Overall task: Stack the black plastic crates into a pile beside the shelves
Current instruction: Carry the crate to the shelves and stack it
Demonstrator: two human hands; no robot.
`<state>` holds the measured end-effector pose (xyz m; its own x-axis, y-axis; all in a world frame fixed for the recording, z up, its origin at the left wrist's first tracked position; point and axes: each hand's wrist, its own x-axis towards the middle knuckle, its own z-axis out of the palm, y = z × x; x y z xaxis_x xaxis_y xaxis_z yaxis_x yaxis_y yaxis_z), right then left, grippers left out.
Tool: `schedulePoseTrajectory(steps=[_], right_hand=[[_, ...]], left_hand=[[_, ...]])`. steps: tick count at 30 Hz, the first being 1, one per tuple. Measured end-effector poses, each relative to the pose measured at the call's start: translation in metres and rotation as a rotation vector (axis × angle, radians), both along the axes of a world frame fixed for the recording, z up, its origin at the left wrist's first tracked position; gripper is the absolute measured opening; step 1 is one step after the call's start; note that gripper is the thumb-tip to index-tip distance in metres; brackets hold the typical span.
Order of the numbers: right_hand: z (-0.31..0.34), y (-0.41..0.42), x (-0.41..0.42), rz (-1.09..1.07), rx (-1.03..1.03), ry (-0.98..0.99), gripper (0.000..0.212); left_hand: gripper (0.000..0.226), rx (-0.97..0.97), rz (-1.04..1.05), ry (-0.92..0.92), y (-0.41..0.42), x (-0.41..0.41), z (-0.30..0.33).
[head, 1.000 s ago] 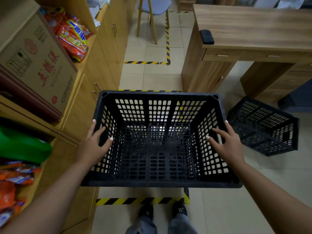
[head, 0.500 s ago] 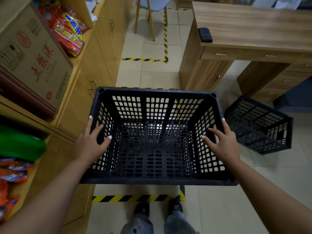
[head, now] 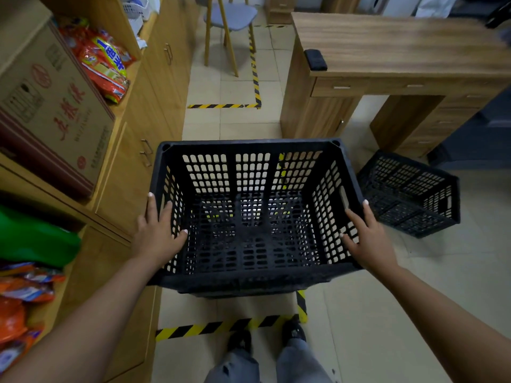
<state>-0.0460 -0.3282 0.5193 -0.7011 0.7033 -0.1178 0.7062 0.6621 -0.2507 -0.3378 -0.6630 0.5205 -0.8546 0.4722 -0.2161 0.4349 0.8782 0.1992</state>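
Observation:
A black perforated plastic crate (head: 249, 276) stands open side up in front of me, close to the wooden shelf unit (head: 125, 172) on the left. A second dark rim (head: 243, 293) shows just under its near edge. My left hand (head: 157, 236) clasps the left wall, thumb inside and fingers outside. My right hand (head: 369, 239) holds the right wall the same way. Another black crate (head: 409, 193) lies tilted on the floor to the right, beside the desk.
A wooden desk (head: 387, 53) stands at the right rear with a chair (head: 229, 20) behind it. Shelves hold a cardboard box (head: 52, 106), snack packets (head: 105, 64) and a green bag (head: 33, 236). Yellow-black tape (head: 221, 326) crosses the floor by my feet.
The crate has sunk slightly with both hands still on its side walls, and a dark rim now shows beneath its near edge. The tilted crate has not moved.

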Motion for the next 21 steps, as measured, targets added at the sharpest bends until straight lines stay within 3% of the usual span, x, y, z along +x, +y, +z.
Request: schedulePoseTrajectory(steps=[4, 11, 21], right_hand=[[0.004, -0.003, 0.006, -0.06, -0.087, 0.06, 0.065], [0.011, -0.006, 0.008, -0.076, -0.151, 0.096, 0.067], [-0.001, -0.017, 0.014, -0.046, 0.007, 0.064, 0.059]], left_hand=[[0.078, 0.069, -0.007, -0.038, -0.01, 0.01, 0.001], [0.082, -0.054, -0.029, -0.002, -0.017, 0.022, -0.003], [0.082, -0.116, -0.003, 0.045, -0.017, 0.037, -0.005]])
